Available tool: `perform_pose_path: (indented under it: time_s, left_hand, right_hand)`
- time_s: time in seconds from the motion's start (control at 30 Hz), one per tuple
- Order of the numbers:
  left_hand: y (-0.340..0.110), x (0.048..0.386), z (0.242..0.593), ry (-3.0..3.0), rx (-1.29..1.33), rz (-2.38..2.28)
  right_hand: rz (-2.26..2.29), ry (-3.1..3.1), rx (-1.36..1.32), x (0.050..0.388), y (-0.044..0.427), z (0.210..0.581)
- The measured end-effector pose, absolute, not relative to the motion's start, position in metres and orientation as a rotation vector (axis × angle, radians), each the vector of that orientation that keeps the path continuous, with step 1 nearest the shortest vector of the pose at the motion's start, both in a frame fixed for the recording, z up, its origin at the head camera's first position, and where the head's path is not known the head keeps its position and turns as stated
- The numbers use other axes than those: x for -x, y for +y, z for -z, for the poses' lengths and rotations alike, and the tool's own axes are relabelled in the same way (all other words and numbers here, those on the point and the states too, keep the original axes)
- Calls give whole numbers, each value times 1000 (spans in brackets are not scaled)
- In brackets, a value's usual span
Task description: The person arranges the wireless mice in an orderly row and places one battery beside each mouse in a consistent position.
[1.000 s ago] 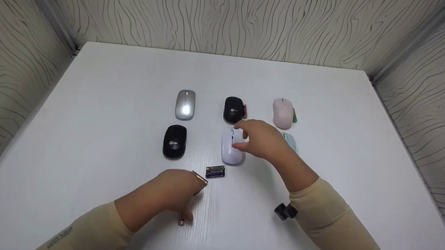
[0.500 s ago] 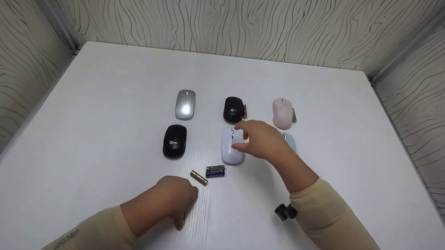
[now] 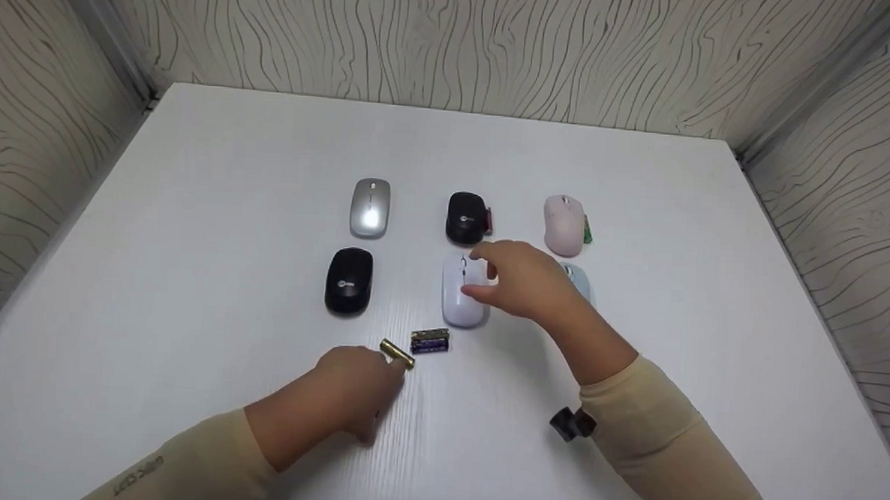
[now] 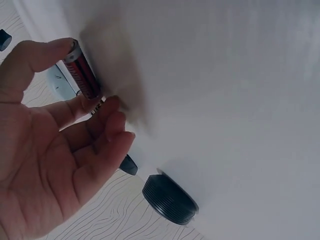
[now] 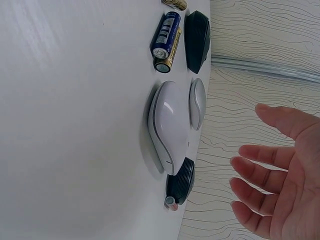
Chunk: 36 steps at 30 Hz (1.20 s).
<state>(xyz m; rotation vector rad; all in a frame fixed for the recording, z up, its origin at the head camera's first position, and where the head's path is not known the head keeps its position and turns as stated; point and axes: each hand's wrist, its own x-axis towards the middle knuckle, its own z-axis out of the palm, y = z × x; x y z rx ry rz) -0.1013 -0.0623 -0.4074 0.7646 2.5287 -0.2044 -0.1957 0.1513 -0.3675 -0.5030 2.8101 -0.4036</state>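
In the left wrist view my left hand (image 4: 60,145) pinches a red battery (image 4: 82,75) between thumb and a fingertip. From the head view, that hand (image 3: 352,389) is just below a gold battery (image 3: 397,353) on the table, its own battery hidden. A pair of batteries (image 3: 430,341), one gold and one dark blue, lies right of the gold one. My right hand (image 3: 522,280) hovers over the right side of a pale lavender mouse (image 3: 454,303), fingers relaxed and holding nothing; the right wrist view shows the palm (image 5: 290,185) apart from the mouse (image 5: 170,120).
A black mouse (image 3: 349,282) lies left of the lavender one. Behind stand a silver mouse (image 3: 370,209), another black mouse (image 3: 465,219) beside a red battery (image 3: 489,220), and a pink mouse (image 3: 564,227) beside a green battery (image 3: 588,230). A light blue mouse (image 3: 576,277) is partly hidden by my right arm.
My left hand has taken up the red battery that lay near the table's front, and moved slightly up toward the gold battery, which it had uncovered. My right hand has stayed nearly still.
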Motion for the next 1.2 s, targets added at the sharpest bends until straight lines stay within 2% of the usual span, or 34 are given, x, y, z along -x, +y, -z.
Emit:
perform_pose_path:
  time_s: [0.47, 0.7, 1.2]
  left_hand:
    - [-71, 117, 404, 2595, -952, -160]
    - [-74, 128, 402, 2642, -961, -348]
    - [-85, 177, 386, 2854, -617, -603]
  right_hand:
    - [416, 2805, 512, 199, 152, 371]
    - [405, 2803, 523, 200, 152, 370]
    - [461, 2811, 526, 209, 148, 369]
